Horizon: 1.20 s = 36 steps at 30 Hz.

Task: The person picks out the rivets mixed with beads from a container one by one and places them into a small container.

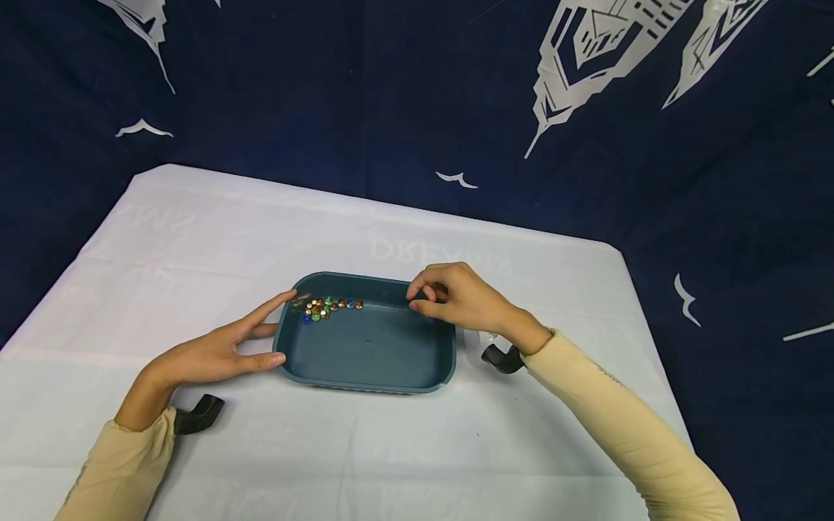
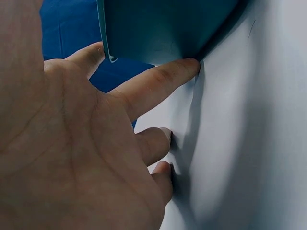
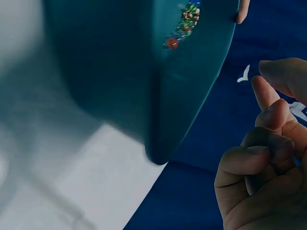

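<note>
A dark teal plastic tray [image 1: 368, 362] sits on the white-covered table. Several small, shiny, multicoloured pieces like glass marbles [image 1: 326, 309] lie clustered in its back-left part. My left hand [image 1: 224, 351] spreads its fingers against the tray's left side; in the left wrist view, the forefinger [image 2: 158, 84] touches the tray wall [image 2: 148, 33]. Over the tray's back-right rim hovers my right hand [image 1: 456, 297]. The right wrist view shows its fingers [image 3: 244, 163] curled, thumb and forefinger tips close together, with nothing visible between them.
Beside the right wrist stands a clear object [image 1: 487, 339], partly hidden by the forearm. Black wrist mounts stick out below the left wrist [image 1: 199, 414] and the right wrist [image 1: 502, 358]. A dark blue cloth [image 1: 365, 94] with white drawings hangs behind the table.
</note>
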Available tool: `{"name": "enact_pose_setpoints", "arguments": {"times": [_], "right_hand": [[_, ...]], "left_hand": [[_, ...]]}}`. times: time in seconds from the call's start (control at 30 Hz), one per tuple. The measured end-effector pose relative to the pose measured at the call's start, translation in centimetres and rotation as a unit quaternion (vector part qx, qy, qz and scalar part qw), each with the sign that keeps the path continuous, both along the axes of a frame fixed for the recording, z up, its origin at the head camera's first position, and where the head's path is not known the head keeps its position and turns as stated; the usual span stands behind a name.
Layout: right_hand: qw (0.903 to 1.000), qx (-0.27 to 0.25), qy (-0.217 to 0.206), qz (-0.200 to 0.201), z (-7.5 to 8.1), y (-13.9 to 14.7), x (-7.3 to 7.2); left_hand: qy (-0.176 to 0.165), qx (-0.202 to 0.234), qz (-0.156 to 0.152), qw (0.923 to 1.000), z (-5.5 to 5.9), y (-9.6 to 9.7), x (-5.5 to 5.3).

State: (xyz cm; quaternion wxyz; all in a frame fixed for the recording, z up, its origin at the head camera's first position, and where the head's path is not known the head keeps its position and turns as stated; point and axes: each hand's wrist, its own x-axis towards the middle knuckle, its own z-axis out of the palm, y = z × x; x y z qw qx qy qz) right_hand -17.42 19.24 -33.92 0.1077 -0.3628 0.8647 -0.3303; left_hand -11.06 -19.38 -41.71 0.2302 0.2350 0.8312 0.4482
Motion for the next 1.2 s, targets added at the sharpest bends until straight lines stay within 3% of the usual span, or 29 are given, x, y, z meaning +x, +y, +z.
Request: {"name": "enact_pose_setpoints", "arguments": {"times": [0.37, 0.7, 1.2], "right_hand": [[0.9991, -0.025, -0.005, 0.033, -0.3, -2.9, -0.6], [0.9975, -0.018, -0.025, 0.064, -0.6, -6.3, -0.8], [0.9958, -0.016, -0.019, 0.088, -1.7, -10.0, -1.3]], "left_hand": [[-0.005, 0.006, 0.002, 1.0, 0.1, 0.1, 0.0], [-0.005, 0.009, 0.001, 0.9999, 0.0, 0.1, 0.0], [-0.002, 0.016, -0.006, 0.9998, 0.1, 0.0, 0.1]]}}
